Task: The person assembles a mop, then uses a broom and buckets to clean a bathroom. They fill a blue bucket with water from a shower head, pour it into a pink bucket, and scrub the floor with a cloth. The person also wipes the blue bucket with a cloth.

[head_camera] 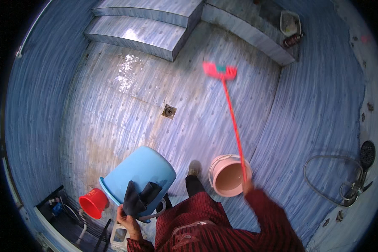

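Observation:
My right hand [248,186] grips the end of a thin red handle [233,119]. At the handle's far end, a slightly blurred pink broom head [220,71] with a green middle lies over the tiled floor. A pink bucket [218,167] stands beside my right hand, with cloudy brownish liquid [228,179] inside. At lower left, my left hand [129,222] holds a dark cloth [134,201] against a light-blue bucket [141,170]. That bucket looks tilted, its rim towards the lower left. Whether my fingers also grip its rim cannot be told.
A floor drain [169,111] sits mid-floor. Tiled steps [135,30] and a ledge [249,34] holding a white basket [290,23] and a dark bottle [292,40] are beyond. A red bucket [94,203] and white plastic stool [118,236] stand lower left; a shower hose [315,157] hangs right.

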Demonstrator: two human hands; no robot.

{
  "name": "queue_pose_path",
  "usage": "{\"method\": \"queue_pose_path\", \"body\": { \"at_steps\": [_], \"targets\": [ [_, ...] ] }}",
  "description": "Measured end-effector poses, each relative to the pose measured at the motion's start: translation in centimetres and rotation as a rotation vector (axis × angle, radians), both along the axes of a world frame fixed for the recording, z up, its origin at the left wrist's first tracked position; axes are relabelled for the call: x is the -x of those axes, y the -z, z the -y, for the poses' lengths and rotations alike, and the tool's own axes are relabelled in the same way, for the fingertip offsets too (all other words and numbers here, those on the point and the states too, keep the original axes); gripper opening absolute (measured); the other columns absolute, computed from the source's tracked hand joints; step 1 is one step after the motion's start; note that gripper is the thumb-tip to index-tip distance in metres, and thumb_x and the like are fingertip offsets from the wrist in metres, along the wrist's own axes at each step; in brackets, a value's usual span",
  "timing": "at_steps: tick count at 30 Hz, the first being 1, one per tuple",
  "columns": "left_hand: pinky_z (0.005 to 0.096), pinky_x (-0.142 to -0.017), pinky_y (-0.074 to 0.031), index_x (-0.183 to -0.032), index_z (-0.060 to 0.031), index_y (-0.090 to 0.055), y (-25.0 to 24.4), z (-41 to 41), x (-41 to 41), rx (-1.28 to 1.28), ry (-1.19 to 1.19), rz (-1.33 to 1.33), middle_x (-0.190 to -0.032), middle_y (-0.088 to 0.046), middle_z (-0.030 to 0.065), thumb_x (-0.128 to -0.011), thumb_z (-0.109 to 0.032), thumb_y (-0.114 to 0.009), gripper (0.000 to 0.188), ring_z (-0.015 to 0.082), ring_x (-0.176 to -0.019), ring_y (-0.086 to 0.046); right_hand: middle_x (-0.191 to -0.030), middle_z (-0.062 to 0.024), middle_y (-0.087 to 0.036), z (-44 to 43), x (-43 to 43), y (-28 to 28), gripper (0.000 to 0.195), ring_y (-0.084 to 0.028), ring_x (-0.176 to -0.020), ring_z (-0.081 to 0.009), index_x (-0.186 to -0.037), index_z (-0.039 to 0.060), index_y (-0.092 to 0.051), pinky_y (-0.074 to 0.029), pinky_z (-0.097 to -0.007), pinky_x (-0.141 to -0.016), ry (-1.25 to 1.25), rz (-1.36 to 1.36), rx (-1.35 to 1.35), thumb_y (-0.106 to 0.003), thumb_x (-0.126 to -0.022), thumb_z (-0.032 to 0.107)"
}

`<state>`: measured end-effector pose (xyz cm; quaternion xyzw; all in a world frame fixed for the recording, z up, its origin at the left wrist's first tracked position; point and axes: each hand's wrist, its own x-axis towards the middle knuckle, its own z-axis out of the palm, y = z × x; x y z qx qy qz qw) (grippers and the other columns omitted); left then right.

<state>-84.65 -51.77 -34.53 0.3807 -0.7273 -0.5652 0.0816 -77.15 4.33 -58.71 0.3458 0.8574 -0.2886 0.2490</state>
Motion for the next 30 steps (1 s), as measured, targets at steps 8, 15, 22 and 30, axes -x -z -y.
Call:
{"method": "queue_pose_path", "body": {
  "at_steps": [8,15,22,30],
  "targets": [
    [0.0212,-0.072,-0.044,-0.092,-0.0005,-0.061,0.4,3.2,-2.3,0.012,-0.148,0.002,-0.085,-0.058,-0.0017,-0.085,-0.008,-0.068,0.012,0.0074,-0.078,-0.053,-0.096,-0.0271,-0.065,6.3,-7.7,-10.7,0.043,-0.062,-0.093,-0.0478,-0.114,0.0034,-0.052,-0.05,-0.0539,-0.079,-0.163,0.344,-0.045,-0.048,-0.095,0.041],
    [0.0219,-0.07,-0.044,-0.094,0.0001,-0.06,1.0,5.9,-4.5,0.092,-0.158,0.025,-0.084,-0.057,-0.0014,-0.086,-0.006,-0.066,0.011,0.0075,-0.077,-0.053,-0.092,-0.0259,-0.066,6.1,25.3,4.6,0.032,-0.065,-0.089,-0.0449,-0.102,0.0044,-0.061,-0.054,-0.0535,-0.071,-0.23,0.166,-0.312,-0.047,-0.093,0.033],
    [0.0211,-0.069,-0.044,-0.093,-0.0005,-0.061,2.4,8.2,-6.4,0.018,-0.191,0.016,-0.085,-0.058,-0.0012,-0.086,-0.009,-0.067,0.013,0.0072,-0.077,-0.053,-0.098,-0.0344,-0.062,15.7,-4.3,-16.1,0.04,-0.059,-0.092,-0.0534,-0.116,0.0037,-0.042,-0.046,-0.0597,-0.078,-0.147,0.646,-0.123,-0.051,-0.094,0.036],
    [0.0224,-0.072,-0.045,-0.095,0.0006,-0.06,3.6,9.8,-8.3,0.008,-0.205,0.052,-0.088,-0.06,0.0003,-0.085,-0.008,-0.064,0.014,0.0088,-0.078,-0.054,-0.089,-0.0312,-0.065,13.7,12.5,3.6,0.041,-0.063,-0.088,-0.0487,-0.098,-0.0011,-0.061,-0.053,-0.0521,-0.07,-0.343,0.194,-0.248,-0.047,-0.096,0.037]
  ]
}}
